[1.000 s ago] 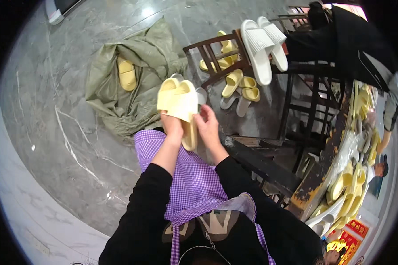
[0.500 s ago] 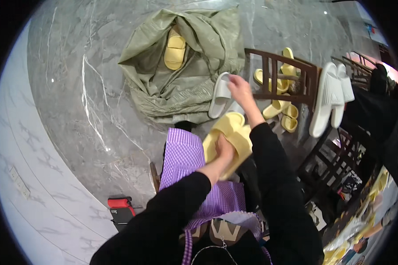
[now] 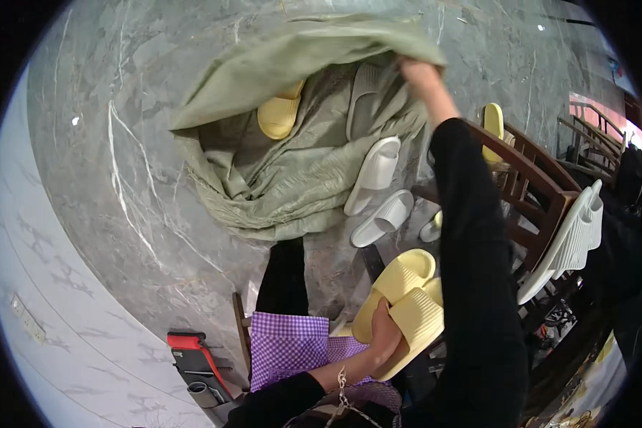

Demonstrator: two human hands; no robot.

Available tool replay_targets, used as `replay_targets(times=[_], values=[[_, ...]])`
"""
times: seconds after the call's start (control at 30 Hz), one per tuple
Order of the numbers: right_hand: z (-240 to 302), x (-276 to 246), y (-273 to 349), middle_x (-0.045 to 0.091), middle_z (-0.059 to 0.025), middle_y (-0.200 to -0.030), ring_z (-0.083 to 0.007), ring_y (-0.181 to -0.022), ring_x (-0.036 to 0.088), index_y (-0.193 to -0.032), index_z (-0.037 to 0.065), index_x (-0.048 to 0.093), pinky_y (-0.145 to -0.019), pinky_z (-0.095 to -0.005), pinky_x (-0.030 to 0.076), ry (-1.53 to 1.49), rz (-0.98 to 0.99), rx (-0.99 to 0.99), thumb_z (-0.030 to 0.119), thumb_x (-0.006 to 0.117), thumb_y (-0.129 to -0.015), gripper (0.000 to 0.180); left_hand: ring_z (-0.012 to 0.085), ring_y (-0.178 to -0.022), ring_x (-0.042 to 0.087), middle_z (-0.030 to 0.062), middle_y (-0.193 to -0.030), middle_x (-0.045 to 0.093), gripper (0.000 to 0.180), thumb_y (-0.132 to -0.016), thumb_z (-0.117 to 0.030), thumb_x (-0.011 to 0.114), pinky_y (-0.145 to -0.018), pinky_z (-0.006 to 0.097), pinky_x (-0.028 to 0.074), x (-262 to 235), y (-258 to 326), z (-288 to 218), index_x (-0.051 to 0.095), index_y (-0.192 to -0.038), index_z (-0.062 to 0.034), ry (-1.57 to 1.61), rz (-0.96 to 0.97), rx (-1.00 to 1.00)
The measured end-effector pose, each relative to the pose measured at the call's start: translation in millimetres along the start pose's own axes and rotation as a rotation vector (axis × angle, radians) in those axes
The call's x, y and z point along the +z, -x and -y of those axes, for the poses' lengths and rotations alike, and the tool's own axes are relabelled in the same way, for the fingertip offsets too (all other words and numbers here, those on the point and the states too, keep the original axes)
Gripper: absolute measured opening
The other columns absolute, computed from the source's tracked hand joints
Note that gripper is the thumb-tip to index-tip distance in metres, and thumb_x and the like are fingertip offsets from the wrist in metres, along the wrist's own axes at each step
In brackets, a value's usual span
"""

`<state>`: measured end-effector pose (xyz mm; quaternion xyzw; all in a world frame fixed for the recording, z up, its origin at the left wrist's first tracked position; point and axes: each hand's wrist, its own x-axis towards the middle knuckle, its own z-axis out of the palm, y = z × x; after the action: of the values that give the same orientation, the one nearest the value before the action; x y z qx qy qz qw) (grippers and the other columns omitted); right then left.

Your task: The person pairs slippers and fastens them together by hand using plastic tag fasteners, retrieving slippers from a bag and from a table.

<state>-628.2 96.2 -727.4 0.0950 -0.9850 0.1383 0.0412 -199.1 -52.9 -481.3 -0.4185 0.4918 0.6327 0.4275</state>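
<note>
My left hand (image 3: 386, 331) is closed around a pair of yellow slippers (image 3: 416, 319), held over my lap with their ribbed straps showing. With my right arm stretched far forward, my right hand (image 3: 424, 82) grips the rim of an olive-green sack (image 3: 285, 207), lifting its edge. Inside the open sack lie a yellow slipper (image 3: 279, 117), partly under the raised flap, and a greyish slipper (image 3: 364, 100) in shade. Just outside its near right side, two white slippers (image 3: 374, 175) rest on the floor, below and left of my right forearm.
A dark wooden chair (image 3: 542, 189) lies to the right, with white slippers (image 3: 574, 228) on it and a yellow slipper (image 3: 492, 128) behind. A purple checked apron (image 3: 285, 349) covers my lap. A red and black case (image 3: 196, 364) stands at lower left, near the marble-patterned wall (image 3: 71, 335).
My right hand has left the white slipper and moved farther away to the sack's rim, which is now raised. A greyish slipper now shows inside. My left hand keeps the yellow slippers.
</note>
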Motion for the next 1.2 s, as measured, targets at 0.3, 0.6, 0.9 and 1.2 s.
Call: replay_targets(times=[0.3,0.6,0.9,1.2], values=[[6.5,-41.2,-70.3,0.06,-0.0174,-0.102,-0.0321,-0.096,0.055,-0.105,0.005,0.06,-0.082,-0.037,0.043,0.246,0.461,0.197,0.024,0.054,-0.081,0.031,0.0124,-0.084,0.053,0.0071,-0.092,0.056,0.019,-0.087,-0.004,0.047,-0.071,0.025,0.045,-6.3,-0.4,-6.2,0.047,-0.106,-0.0013,0.096,0.049,-0.139],[88.2,69.5,49.1,0.064,-0.0139,-0.09,-0.0286,-0.086,0.062,-0.089,0.005,0.064,-0.081,-0.0424,0.044,0.309,0.325,-0.41,0.021,0.051,-0.081,0.022,0.012,-0.078,0.054,0.0061,-0.088,0.055,0.017,-0.09,-0.005,0.04,-0.067,0.024,0.046,-11.5,-2.9,12.2,0.047,-0.105,-0.0029,0.236,0.012,-0.252],[32.0,55.7,73.7,0.063,-0.0179,-0.09,-0.0319,-0.089,0.061,-0.088,0.005,0.061,-0.077,-0.0455,0.046,0.23,0.618,0.36,0.018,0.054,-0.077,0.019,0.011,-0.078,0.053,0.0058,-0.091,0.054,0.02,-0.091,-0.007,0.035,-0.065,0.023,0.046,-14.3,-0.1,-17.8,0.043,-0.11,-0.0041,0.4,0.079,-0.412],[13.8,91.1,76.2,0.052,-0.0167,-0.117,-0.0355,-0.109,0.048,-0.116,0.004,0.046,-0.087,-0.0451,0.04,0.262,0.441,0.283,0.028,0.067,-0.067,0.059,0.011,-0.078,0.053,0.0058,-0.093,0.054,0.02,-0.091,-0.006,0.036,-0.066,0.023,0.046,-26.6,-4.0,-49.4,0.044,-0.11,-0.0039,0.446,0.074,-0.571]])
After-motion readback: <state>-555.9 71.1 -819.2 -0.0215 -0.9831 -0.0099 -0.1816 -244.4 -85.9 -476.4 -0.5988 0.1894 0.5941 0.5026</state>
